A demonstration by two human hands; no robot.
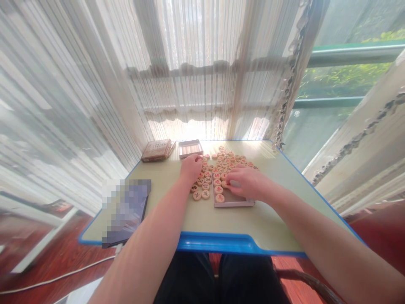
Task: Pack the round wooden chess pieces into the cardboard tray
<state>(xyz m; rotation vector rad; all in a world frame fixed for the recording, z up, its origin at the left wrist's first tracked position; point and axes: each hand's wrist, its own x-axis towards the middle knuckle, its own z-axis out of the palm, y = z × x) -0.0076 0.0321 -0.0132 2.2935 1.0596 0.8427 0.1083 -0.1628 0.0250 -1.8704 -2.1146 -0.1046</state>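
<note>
Round wooden Chinese chess pieces (pixel 205 186) with red or black characters lie loose in a cluster on the table. My right hand (pixel 246 179) is over a shallow open box (pixel 234 204), pinching a chess piece (pixel 224 185) with its thumb and fingertips. Along the box's left side several red-marked pieces (pixel 218 190) form a column. My left hand (pixel 190 166) is at the left edge of the cluster, its fingers curled together. Whatever lies between those fingertips is too small to make out. The right hand hides part of the box and some pieces behind it.
A second shallow box (pixel 190 149) is at the back of the pale table (pixel 164 215), right of a brown flat box (pixel 156 150). A tablet-like dark device (pixel 131 215) lies at the left edge, with a white cable (pixel 63 276). Sheer curtains (pixel 202 93) hang behind.
</note>
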